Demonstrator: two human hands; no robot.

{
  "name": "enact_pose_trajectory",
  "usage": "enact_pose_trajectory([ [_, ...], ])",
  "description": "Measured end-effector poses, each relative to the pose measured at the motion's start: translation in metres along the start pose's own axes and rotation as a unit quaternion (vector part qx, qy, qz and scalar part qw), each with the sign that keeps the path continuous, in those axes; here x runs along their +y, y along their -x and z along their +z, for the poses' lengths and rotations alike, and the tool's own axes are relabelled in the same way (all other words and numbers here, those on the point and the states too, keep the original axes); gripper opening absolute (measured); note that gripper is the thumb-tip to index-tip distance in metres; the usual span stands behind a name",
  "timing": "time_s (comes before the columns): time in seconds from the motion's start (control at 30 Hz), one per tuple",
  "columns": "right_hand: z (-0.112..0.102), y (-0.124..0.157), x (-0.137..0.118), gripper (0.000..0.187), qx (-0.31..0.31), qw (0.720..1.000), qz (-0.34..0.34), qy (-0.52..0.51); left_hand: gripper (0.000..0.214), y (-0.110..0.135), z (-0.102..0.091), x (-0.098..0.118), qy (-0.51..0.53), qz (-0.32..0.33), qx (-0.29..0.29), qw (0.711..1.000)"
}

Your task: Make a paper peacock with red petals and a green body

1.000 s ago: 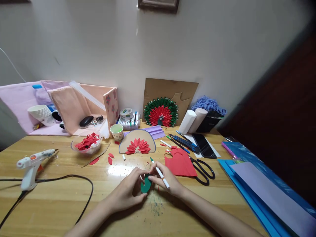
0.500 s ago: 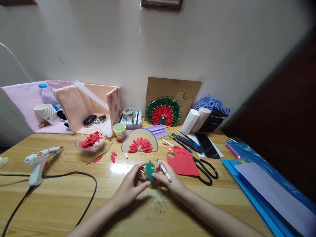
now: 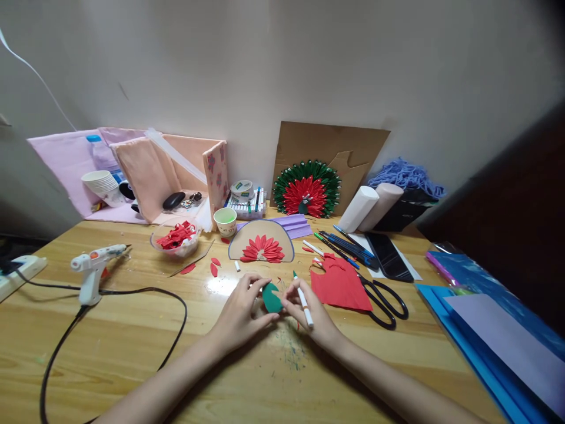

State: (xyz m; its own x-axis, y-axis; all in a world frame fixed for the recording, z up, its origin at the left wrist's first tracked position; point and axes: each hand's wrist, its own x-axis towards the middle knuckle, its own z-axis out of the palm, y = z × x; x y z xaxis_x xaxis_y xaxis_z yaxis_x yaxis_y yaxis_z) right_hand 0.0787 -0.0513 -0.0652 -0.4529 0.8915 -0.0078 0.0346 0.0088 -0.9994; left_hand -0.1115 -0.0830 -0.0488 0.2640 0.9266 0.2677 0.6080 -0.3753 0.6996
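My left hand (image 3: 242,309) pinches the edge of a small green rounded cutout (image 3: 271,298) between thumb and fingers. In my right hand (image 3: 311,309) lies a white marker (image 3: 304,304) with a green tip pointing away from me; the fingertips of this hand touch the cutout's right side. Just beyond my hands stands a half-round cardboard piece (image 3: 238,241) with a blue edge and red petals (image 3: 263,248) fanned on it. A white marker cap (image 3: 237,266) and a few loose red petals (image 3: 214,270) lie to its left.
At left stand a glue gun (image 3: 90,277) with a looping black cord and a bowl (image 3: 176,238) of red scraps. Red crepe paper (image 3: 339,284), black-handled scissors (image 3: 388,303), pens (image 3: 344,247) and a phone (image 3: 388,256) are at right. A finished peacock fan (image 3: 306,191) leans on cardboard behind.
The view has shifted, so the table appears farther right and a power strip shows at left. The green cutout has turned, showing more of its face; the marker is tilted more upright.
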Motion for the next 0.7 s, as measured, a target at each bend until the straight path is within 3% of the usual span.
enact_pose_trajectory([
  [0.17, -0.008, -0.002, 0.001, 0.021, 0.057, 0.995, -0.04, 0.065, 0.062, -0.005, -0.01, -0.022, -0.086, -0.029, 0.031, 0.995],
  [0.3, -0.013, -0.002, 0.005, 0.023, 0.021, 0.997, -0.061, 0.036, 0.032, -0.015, -0.025, -0.046, -0.118, -0.07, 0.089, 0.986],
  [0.47, -0.015, 0.0, 0.011, 0.028, 0.002, 0.998, -0.059, 0.004, 0.02, -0.023, -0.037, -0.07, -0.105, -0.04, 0.069, 0.991],
  [0.6, -0.015, 0.002, 0.009, 0.018, -0.005, 0.997, -0.07, -0.014, 0.016, -0.021, -0.034, -0.062, -0.099, -0.055, 0.081, 0.99],
  [0.7, -0.018, 0.003, 0.005, 0.018, -0.026, 0.996, -0.082, -0.015, 0.017, -0.017, -0.026, -0.045, -0.03, -0.062, 0.087, 0.994],
])
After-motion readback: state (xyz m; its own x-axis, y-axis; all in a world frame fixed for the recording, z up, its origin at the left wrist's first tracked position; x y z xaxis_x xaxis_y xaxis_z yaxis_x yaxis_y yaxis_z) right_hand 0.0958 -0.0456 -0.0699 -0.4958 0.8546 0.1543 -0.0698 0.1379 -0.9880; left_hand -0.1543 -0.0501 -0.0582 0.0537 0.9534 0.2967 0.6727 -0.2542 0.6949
